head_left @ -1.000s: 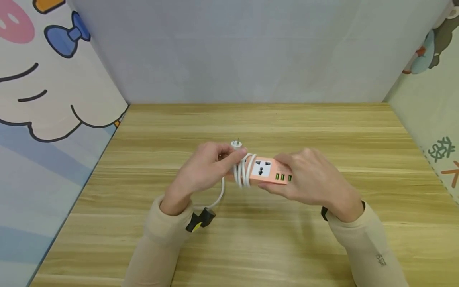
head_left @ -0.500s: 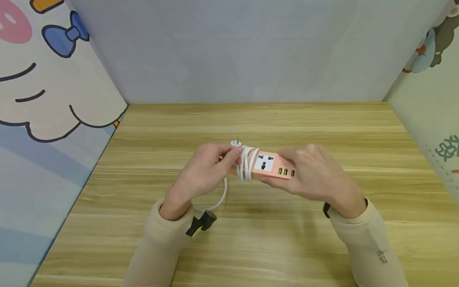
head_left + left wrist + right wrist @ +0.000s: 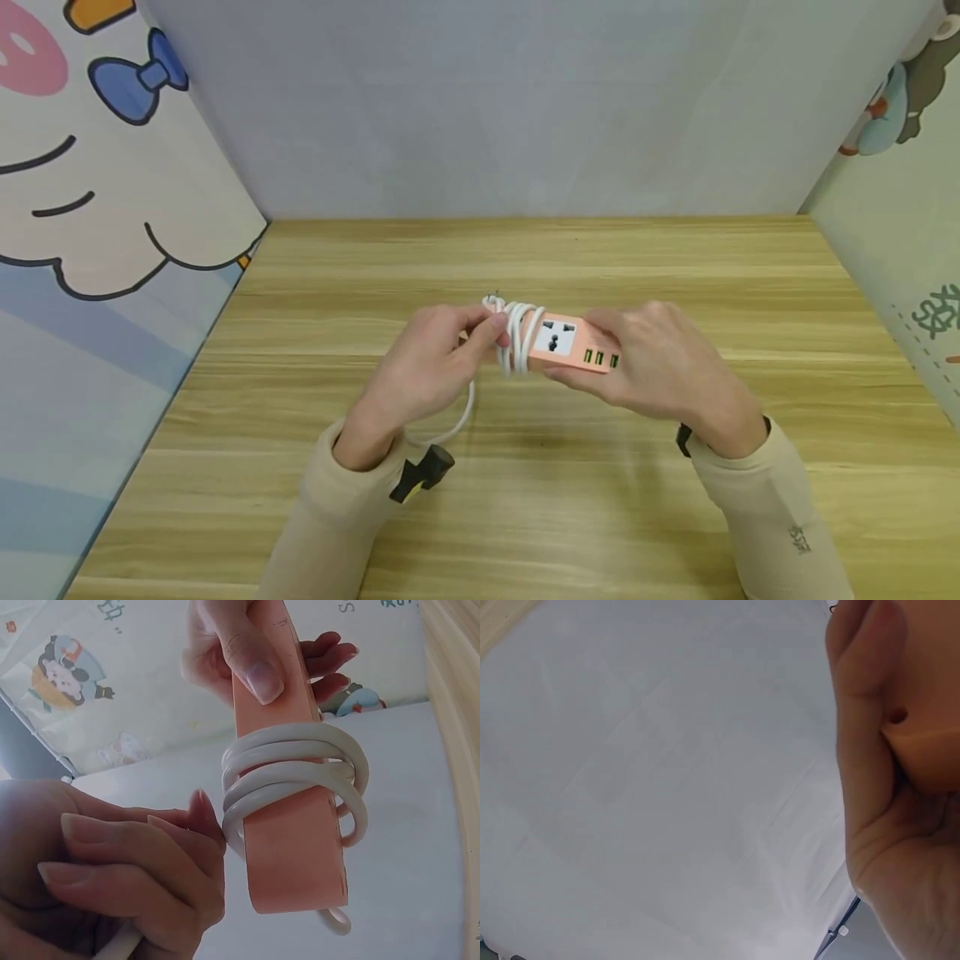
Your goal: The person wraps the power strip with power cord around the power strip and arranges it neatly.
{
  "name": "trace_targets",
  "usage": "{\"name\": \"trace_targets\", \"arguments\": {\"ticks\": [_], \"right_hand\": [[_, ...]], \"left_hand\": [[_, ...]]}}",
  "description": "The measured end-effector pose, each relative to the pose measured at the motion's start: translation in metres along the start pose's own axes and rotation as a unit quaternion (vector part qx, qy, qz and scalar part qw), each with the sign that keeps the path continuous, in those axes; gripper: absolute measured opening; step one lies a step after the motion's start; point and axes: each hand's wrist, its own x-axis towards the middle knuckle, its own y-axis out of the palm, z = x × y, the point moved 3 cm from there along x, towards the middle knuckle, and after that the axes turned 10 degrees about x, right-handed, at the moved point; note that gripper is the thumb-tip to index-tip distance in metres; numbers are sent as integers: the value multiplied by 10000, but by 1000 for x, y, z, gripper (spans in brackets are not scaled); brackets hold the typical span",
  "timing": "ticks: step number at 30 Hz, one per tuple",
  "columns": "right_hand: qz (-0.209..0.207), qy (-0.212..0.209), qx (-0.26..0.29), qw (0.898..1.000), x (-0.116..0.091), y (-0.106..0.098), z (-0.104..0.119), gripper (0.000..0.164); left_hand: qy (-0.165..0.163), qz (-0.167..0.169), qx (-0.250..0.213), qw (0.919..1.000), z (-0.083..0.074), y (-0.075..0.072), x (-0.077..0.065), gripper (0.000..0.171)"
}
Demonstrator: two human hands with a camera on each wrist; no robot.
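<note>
An orange-pink power strip (image 3: 583, 343) with a white socket and green USB ports is held up over the table. My right hand (image 3: 667, 367) grips its right end, thumb along the near edge in the head view. White cable (image 3: 520, 340) is wound in several loops around the left part of the strip, seen from below in the left wrist view (image 3: 289, 787). My left hand (image 3: 423, 358) pinches the cable beside those loops, fingers curled. The two-pin plug (image 3: 492, 300) sticks up just past its fingertips. A slack length of cable (image 3: 468, 408) hangs below the left hand.
The wood-grain table (image 3: 600, 517) spreads under both hands. A grey-white wall panel (image 3: 525, 108) stands behind it, with cartoon-printed panels (image 3: 127, 200) at the sides. A black wrist mount (image 3: 423, 473) sits at the left cuff.
The strip and its wound loops have risen slightly away from me and shifted a little to the right. My left fingers have drawn the cable up over the plug's base.
</note>
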Motion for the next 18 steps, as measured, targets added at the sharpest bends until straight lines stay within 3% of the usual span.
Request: {"name": "trace_targets", "arguments": {"ticks": [12,18], "right_hand": [[-287,-133,-222,9993,2,0,1,38],[-674,-235,-260,9971,2,-2,-2,36]], "left_hand": [[-172,-63,-100,9998,-5,-2,-5,30],[-245,-103,-164,9995,-9,-3,-9,28]]}}
